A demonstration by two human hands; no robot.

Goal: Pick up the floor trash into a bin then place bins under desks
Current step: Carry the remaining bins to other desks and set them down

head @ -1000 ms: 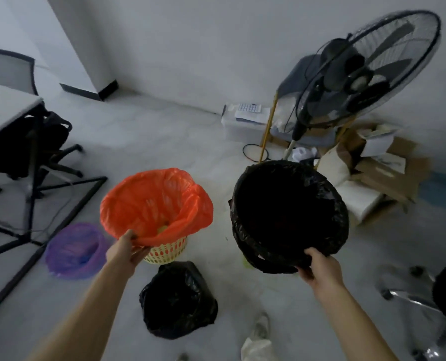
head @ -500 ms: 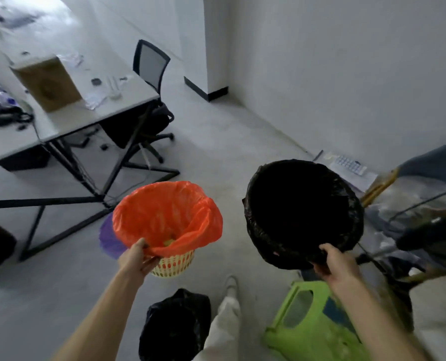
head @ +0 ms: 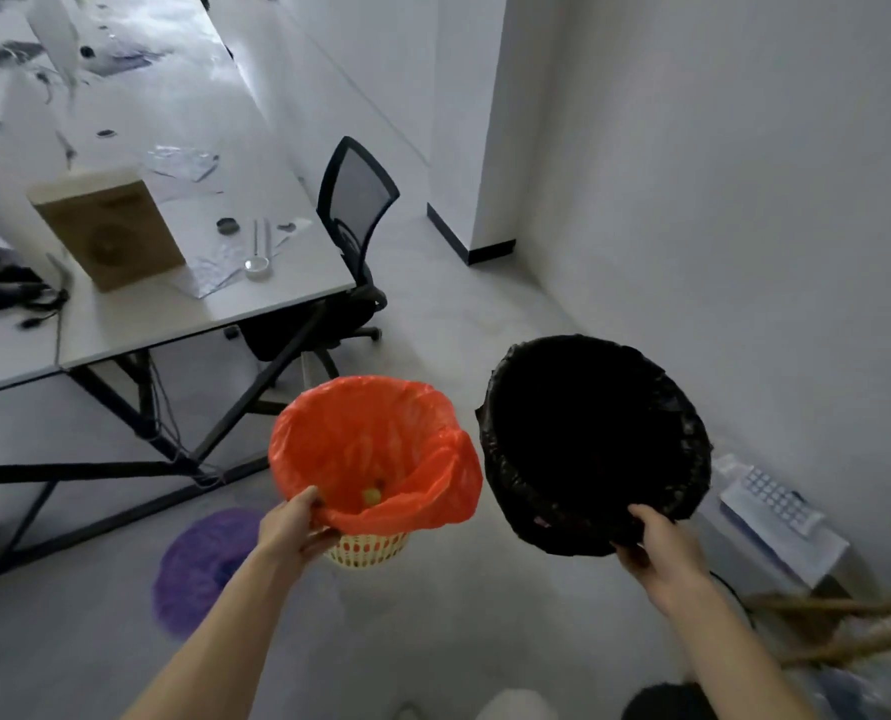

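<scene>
My left hand [head: 295,527] grips the near rim of a yellow basket bin with an orange liner [head: 375,454], held above the floor; a small yellow scrap lies inside it. My right hand [head: 656,550] grips the near rim of a bin with a black liner [head: 588,439], carried level beside the orange one. A purple-lined bin [head: 201,563] stands on the floor under my left forearm. The white desk [head: 183,314] with black legs is ahead on the left.
A black mesh office chair [head: 355,220] is tucked at the desk's far end. A cardboard box [head: 108,226] and cables lie on the desk. A white box with a keypad [head: 776,511] sits by the right wall. A wall corner [head: 479,148] juts out ahead.
The view has swung left from the fan and cardboard pile toward the desk and chair. Both bins stay in my hands. The black bag on the floor has left the view.
</scene>
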